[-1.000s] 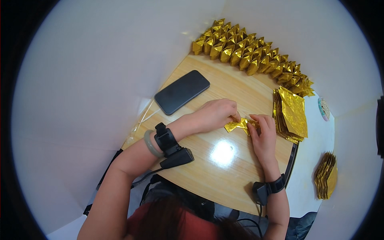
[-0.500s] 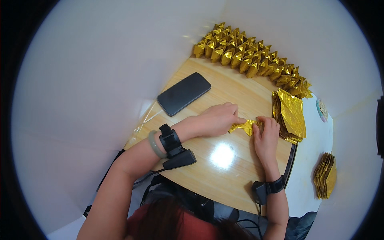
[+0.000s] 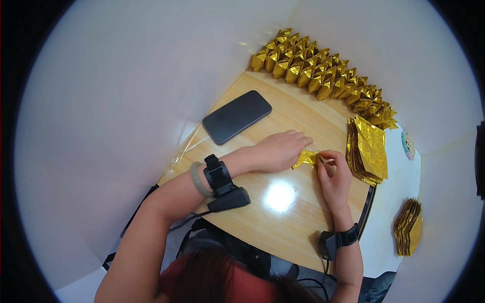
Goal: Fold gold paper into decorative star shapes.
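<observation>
A small strip of folded gold foil paper [image 3: 305, 159] lies on the wooden table between my two hands. My left hand [image 3: 284, 150] is over its left end, fingers together and pointing right; its thumb is mostly hidden. At the right end, my right hand [image 3: 335, 175] pinches the foil paper between thumb and forefinger, with the other fingers curled. Just right of that hand stands a stack of flat gold foil sheets [image 3: 371, 147]. Each wrist carries a black strapped device, and a pale bangle circles my left forearm.
Rows of folded gold paper ingots [image 3: 308, 68] line the table's far edge. A dark phone [image 3: 237, 117] with a white cable lies at the left. On the white surface at right are another gold foil bundle [image 3: 408, 227] and a small round patterned item [image 3: 407, 145]. Pale walls enclose the wooden table [image 3: 242, 171].
The foil's hanging triangular point no longer shows; it now looks like a flatter strip. My left fingers have straightened out toward the right. My right fingertips have drawn into a pinch.
</observation>
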The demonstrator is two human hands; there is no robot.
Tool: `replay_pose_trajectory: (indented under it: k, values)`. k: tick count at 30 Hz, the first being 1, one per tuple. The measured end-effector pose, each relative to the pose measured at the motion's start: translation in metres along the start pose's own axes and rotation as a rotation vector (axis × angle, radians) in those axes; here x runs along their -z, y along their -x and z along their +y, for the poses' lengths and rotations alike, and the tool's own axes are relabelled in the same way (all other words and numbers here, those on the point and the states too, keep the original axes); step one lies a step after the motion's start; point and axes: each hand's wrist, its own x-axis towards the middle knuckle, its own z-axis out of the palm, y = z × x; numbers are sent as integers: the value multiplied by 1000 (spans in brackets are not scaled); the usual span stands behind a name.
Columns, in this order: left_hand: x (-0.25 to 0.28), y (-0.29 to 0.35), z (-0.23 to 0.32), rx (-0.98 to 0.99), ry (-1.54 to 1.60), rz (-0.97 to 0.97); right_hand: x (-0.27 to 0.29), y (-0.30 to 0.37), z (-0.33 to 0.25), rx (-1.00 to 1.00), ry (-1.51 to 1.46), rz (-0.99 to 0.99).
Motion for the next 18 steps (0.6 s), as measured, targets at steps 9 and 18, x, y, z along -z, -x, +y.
replay_pose_trajectory:
  k: [9, 18]
  values:
    - [7, -2, 0, 8, 138, -82, 6, -3, -2, 402, 333, -68]
    - [10, -3, 0, 42, 176, -87, 2, 5, 0, -97, -74, -88]
